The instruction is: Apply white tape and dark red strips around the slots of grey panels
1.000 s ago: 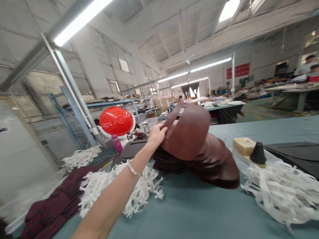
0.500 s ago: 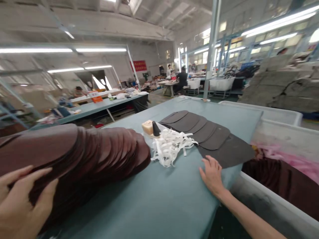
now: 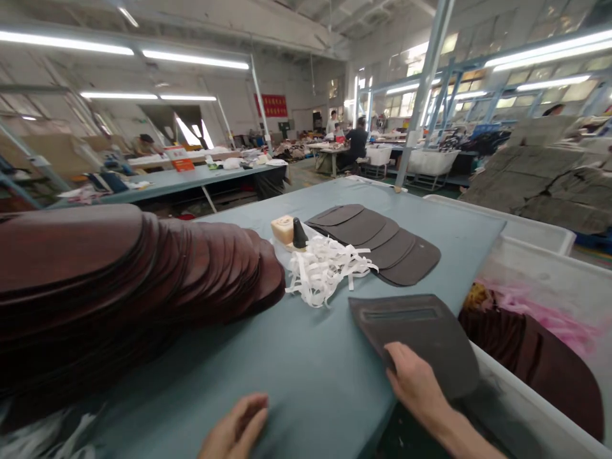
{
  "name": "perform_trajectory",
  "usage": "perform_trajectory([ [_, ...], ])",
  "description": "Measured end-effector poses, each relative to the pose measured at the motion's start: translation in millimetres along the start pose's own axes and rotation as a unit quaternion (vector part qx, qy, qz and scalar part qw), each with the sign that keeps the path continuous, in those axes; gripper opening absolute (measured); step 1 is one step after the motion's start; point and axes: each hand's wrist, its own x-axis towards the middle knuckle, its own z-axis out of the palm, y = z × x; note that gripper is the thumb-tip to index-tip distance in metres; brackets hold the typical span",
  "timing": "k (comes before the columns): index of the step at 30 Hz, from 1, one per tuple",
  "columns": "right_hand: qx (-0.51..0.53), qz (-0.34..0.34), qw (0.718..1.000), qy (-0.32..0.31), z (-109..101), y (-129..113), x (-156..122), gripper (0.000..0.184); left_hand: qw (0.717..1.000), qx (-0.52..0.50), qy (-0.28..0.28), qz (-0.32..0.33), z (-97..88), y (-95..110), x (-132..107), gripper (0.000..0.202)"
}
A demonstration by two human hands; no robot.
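My right hand (image 3: pixel 415 381) grips the near edge of a dark grey rounded panel (image 3: pixel 425 338) with a long slot across it. The panel is tilted over the table's right edge. Low in the middle of the view, my left hand (image 3: pixel 236 426) hovers over the blue-green table (image 3: pixel 296 370), holding nothing, thumb and fingers a little apart. A fanned pile of similar grey panels (image 3: pixel 382 239) lies farther back. Beside that pile is a tangle of white strips (image 3: pixel 325 268). A tall stack of dark brown rounded panels (image 3: pixel 157 261) fills the left side.
A yellowish block (image 3: pixel 282 229) and a black cone-shaped piece (image 3: pixel 299 233) stand behind the strips. At the right, a white bin (image 3: pixel 540 261) contains brown panels (image 3: pixel 564 370) and pink material (image 3: pixel 549 312). A metal post (image 3: pixel 423 95) rises at the far table edge. People sit farther off.
My right hand has drawn the grey panel off the fanned pile toward me and lifted it. My left hand has left the brown stack and moved right over the table.
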Motion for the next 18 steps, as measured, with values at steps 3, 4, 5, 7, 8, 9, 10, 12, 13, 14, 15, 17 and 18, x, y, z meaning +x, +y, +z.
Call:
perform_trajectory([
  [3, 0.112, -0.085, 0.989, -0.046, 22, -91, -32, 0.027, 0.985, -0.142, -0.041, -0.089, 33.6, 6, -4, 0.061],
  [4, 0.135, -0.141, 0.979, -0.057, 29, -118, -40, 0.019, 0.980, -0.174, -0.031, -0.096, 36.4, 7, -4, 0.062],
  [5, 0.146, -0.190, 0.969, -0.056, 36, -140, -45, 0.012, 0.974, -0.201, -0.018, -0.099, 34.8, 7, -4, 0.060],
  [7, 0.210, -0.270, 0.935, -0.090, 39, -164, -46, 0.009, 0.962, -0.248, -0.003, -0.116, 21.1, 3, -6, 0.053],
  [8, 0.248, -0.303, 0.912, -0.121, 35, -166, -41, 0.005, 0.954, -0.271, -0.004, -0.130, 11.4, -1, -9, 0.050],
  [9, 0.275, -0.319, 0.897, -0.132, 29, -160, -33, 0.012, 0.946, -0.291, -0.008, -0.144, 1.2, -6, -15, 0.049],
  [10, 0.263, -0.269, 0.917, -0.136, 22, -150, -22, 0.026, 0.938, -0.310, -0.012, -0.154, -8.2, -12, -21, 0.048],
  [12, 0.178, -0.095, 0.976, -0.076, 13, -120, 4, 0.032, 0.931, -0.331, -0.005, -0.155, -22.3, -22, -36, 0.047],
  [13, 0.122, -0.041, 0.990, -0.060, 13, -105, 17, 0.035, 0.930, -0.337, 0.003, -0.149, -26.5, -26, -43, 0.047],
  [14, 0.073, -0.011, 0.996, -0.060, 16, -93, 27, 0.040, 0.929, -0.340, 0.009, -0.144, -29.0, -30, -49, 0.047],
  [15, 0.042, -0.008, 0.996, -0.075, 21, -84, 35, 0.044, 0.929, -0.343, 0.010, -0.140, -30.2, -33, -52, 0.048],
  [17, 0.028, -0.019, 0.993, -0.112, 31, -75, 41, 0.047, 0.929, -0.342, 0.014, -0.143, -29.7, -35, -55, 0.049],
  [18, 0.034, -0.021, 0.991, -0.131, 35, -75, 42, 0.047, 0.929, -0.337, 0.019, -0.150, -28.8, -35, -55, 0.049],
])
